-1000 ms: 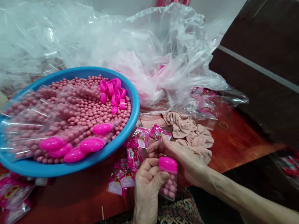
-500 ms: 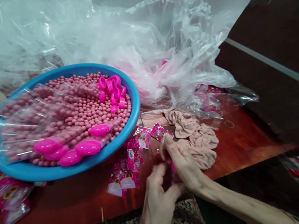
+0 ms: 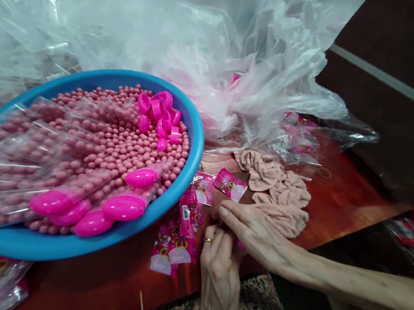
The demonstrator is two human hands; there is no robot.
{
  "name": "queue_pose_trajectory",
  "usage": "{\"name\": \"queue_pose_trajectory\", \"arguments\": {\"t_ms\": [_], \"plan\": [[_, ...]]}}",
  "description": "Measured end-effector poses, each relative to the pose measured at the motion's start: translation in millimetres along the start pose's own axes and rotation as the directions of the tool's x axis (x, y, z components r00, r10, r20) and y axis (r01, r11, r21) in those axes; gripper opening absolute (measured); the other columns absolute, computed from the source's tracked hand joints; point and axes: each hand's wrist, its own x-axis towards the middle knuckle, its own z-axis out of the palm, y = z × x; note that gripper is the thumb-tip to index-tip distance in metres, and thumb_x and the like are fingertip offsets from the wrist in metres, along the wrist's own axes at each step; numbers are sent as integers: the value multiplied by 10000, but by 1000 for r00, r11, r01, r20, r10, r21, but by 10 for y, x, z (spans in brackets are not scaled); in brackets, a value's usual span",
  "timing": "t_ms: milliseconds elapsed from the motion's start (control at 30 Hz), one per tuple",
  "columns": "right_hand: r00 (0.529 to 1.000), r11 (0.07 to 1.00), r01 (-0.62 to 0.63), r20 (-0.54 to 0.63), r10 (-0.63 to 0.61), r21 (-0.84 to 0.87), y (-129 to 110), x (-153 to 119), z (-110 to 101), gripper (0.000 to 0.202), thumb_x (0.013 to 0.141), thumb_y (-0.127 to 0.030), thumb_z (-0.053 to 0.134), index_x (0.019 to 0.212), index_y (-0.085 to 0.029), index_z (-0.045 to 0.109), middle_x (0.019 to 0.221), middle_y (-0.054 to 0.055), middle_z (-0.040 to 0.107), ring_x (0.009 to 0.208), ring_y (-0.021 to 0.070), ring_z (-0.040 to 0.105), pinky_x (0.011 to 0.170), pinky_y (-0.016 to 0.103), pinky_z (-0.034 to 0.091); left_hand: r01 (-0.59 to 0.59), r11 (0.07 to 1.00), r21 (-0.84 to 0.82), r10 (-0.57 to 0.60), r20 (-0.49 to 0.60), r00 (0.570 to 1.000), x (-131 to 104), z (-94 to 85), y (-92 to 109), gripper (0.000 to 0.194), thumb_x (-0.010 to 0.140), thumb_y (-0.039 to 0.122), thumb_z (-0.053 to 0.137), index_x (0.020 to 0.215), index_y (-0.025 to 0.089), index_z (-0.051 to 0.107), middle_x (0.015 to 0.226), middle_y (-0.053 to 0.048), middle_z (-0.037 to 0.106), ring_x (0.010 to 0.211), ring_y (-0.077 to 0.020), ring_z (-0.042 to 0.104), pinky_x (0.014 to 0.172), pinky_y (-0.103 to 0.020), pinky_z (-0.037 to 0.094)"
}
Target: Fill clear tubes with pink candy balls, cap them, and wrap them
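Observation:
My left hand (image 3: 218,266), with a ring on one finger, is closed at the table's front edge. My right hand (image 3: 252,230) bends over it from the right, fingers pressed together and meeting the left fingertips. A bit of bright pink shows between the palms; what it belongs to is hidden. Just beyond the fingers lie small pink printed packets (image 3: 230,183). More packets (image 3: 171,247) lie to the left of the hands. Beige crumpled fabric pieces (image 3: 284,211) rest beside my right hand.
A blue basin (image 3: 198,135) holds pink beads, filled clear sleeves with pink caps, and loose pink rings (image 3: 158,113). Clear plastic bags (image 3: 258,81) are heaped behind. A dark box (image 3: 391,72) stands at the right. Bagged packets (image 3: 0,271) lie at the left.
The view has shifted, so the basin appears larger and further left. My left fingers have curled inward and my hands have drawn together, covering most of the pink item.

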Motion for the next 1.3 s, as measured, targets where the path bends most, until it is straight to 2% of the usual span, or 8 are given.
{"name": "queue_pose_trajectory", "arguments": {"t_ms": [100,200,300,400,600,967,1167,1300], "plan": [[982,957,187,65,-177,-220,120,-181,27,364,926,-310,374,1254,-238,512,1215,87,605,1113,254,553,929,401,474,-73,997,26,73,-20,997,-60,18,-59,352,899,73,380,1219,140,510,1049,-135,676,1025,-233,614,864,-353,519],[921,832,391,172,-350,-393,201,-318,24,597,906,-203,378,1473,-209,191,1460,94,380,1329,271,360,1058,465,364,-112,991,70,113,-19,993,-124,54,-106,438,905,45,304,1316,129,429,1054,-145,687,1028,-237,633,907,-391,504],[914,796,403,166,-369,-451,213,-357,17,685,906,-170,368,1492,-213,16,1467,90,369,1333,250,362,1022,425,422,-122,986,111,124,-11,992,-174,87,-120,509,907,26,259,1407,116,299,1101,-157,676,1062,-241,625,937,-418,489],[927,817,372,132,-350,-441,194,-336,15,655,924,-153,334,1491,-246,17,1393,83,477,1251,233,481,959,395,487,-123,982,140,126,-8,992,-205,97,-116,548,908,27,273,1448,103,210,1147,-179,654,1106,-252,603,933,-413,496],[994,945,103,61,-88,-311,67,-266,8,428,940,-222,322,1341,-245,468,1290,69,580,1180,235,548,985,398,479,-125,978,166,116,62,991,-277,145,-163,637,873,-16,260,1474,120,98,1212,-152,632,1180,-252,555,940,-419,503],[997,976,-47,-73,32,-211,-156,-105,102,335,941,-307,303,976,-202,619,982,109,667,986,242,611,932,452,492,-45,998,47,40,93,995,-289,177,-218,545,878,66,258,1408,181,314,1186,-108,648,1135,-244,589,891,-410,525],[928,920,-372,49,369,126,-370,132,39,373,828,-548,461,736,-211,593,918,101,646,990,274,549,999,499,362,21,998,-54,-18,58,998,-64,24,-78,392,892,102,337,1249,121,495,1005,-137,697,1039,-250,627,866,-379,520],[848,801,-527,234,476,282,-504,284,-50,549,889,-579,313,666,-163,592,694,57,616,703,169,574,769,346,477,167,979,-120,-160,64,985,39,-73,1,176,840,128,526,986,137,625,844,-83,692,837,-209,656,728,-284,540]]}}
